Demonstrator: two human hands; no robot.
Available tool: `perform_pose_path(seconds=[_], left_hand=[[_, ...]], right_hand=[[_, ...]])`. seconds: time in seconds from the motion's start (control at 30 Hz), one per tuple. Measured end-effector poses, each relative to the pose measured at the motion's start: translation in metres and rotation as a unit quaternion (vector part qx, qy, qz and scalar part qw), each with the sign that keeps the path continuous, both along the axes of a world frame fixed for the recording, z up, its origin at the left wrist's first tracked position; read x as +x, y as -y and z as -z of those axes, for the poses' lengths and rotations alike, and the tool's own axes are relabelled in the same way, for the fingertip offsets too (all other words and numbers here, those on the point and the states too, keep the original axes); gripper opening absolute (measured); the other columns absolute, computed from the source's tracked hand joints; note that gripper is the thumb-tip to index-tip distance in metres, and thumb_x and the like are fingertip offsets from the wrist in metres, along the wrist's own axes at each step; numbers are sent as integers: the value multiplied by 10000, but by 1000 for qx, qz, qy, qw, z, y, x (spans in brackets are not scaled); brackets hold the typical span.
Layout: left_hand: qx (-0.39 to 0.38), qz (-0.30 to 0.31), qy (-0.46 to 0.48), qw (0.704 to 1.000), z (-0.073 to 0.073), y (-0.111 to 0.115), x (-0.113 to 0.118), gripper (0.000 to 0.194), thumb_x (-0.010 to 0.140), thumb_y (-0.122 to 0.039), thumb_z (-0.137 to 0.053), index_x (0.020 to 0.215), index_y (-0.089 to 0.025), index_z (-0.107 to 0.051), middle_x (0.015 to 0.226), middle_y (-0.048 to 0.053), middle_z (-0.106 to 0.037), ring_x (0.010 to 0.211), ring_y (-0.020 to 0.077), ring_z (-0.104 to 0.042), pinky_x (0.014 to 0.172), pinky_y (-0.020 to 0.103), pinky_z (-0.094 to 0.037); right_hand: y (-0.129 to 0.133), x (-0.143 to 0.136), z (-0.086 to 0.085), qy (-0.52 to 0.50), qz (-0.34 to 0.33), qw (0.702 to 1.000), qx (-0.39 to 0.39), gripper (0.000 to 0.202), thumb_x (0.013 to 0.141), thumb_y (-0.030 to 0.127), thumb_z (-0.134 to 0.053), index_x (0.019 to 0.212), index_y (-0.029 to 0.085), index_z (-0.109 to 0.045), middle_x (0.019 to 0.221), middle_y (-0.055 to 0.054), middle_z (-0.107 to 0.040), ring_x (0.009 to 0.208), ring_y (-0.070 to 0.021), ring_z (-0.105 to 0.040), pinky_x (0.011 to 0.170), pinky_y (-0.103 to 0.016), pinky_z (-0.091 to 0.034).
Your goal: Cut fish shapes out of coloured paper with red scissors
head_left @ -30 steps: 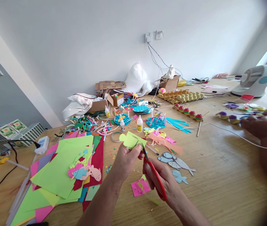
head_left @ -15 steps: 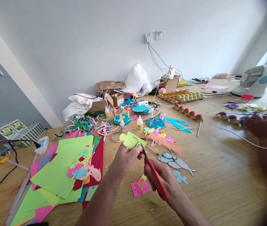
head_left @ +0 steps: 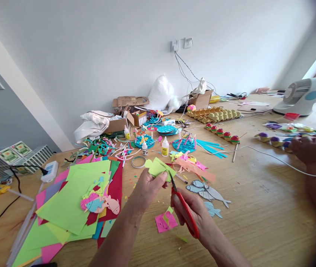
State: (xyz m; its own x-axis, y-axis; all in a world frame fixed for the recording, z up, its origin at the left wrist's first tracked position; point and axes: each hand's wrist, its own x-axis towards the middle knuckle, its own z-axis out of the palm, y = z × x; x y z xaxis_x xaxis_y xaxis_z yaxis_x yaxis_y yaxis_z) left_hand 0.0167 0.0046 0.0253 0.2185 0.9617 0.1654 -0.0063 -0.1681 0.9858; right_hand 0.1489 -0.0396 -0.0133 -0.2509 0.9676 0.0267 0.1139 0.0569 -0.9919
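Between thumb and fingers, my left hand [head_left: 149, 187] pinches a piece of light green craft paper [head_left: 158, 166] with a dark drawn line on it. A rounded bit sticks out at the paper's left end. My right hand [head_left: 192, 207] is closed round the red handles of a pair of scissors [head_left: 189, 215]. The dark blades meet the paper's right edge, close to my left thumb. Below lies a pink paper scrap [head_left: 162, 223] with a yellow-green strip on it. Grey-blue paper fish [head_left: 212, 193] lie to the right of the scissors.
Coloured sheets [head_left: 65, 200] with small paper fish [head_left: 98, 204] on top cover the left side. Glue bottles [head_left: 165, 147], a tape roll [head_left: 138, 162] and blue decorated plates [head_left: 185, 144] stand behind my hands. Another person's hand [head_left: 313, 148] is by painted egg-carton strips [head_left: 274, 141]; a cable [head_left: 263, 151] crosses the table.
The green paper has shifted slightly right and tilted in my left hand. My right hand and the scissors have moved slightly, with the blades still at the paper's edge.
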Motion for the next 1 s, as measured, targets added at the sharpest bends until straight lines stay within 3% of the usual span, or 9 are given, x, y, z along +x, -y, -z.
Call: perform_pose_path(seconds=[0.37,0.8,1.0], left_hand=[[-12,24,40,999,1,0,1,134,739,-263,-538,659,-161,-570,609,-24,-551,563,100,-515,559,217,-428],[-22,3,-4,1000,-7,3,-2,137,727,-268,-526,630,-177,-557,599,-29,-537,573,110,-502,568,220,-416],[-24,21,-20,999,-10,4,-4,140,702,-273,-526,611,-175,-570,602,-21,-557,593,116,-509,579,225,-420]], right_hand=[[-2,1,-2,54,10,998,21,358,804,476,-374,554,222,-334,445,66,-329,413,-83,-308,415,-220,-239],[-1,4,-1,86,7,996,25,374,818,478,-383,555,222,-312,432,57,-344,415,-87,-321,412,-220,-236],[1,5,-3,72,-3,997,23,404,814,515,-389,548,221,-310,435,59,-333,422,-87,-315,417,-222,-237]])
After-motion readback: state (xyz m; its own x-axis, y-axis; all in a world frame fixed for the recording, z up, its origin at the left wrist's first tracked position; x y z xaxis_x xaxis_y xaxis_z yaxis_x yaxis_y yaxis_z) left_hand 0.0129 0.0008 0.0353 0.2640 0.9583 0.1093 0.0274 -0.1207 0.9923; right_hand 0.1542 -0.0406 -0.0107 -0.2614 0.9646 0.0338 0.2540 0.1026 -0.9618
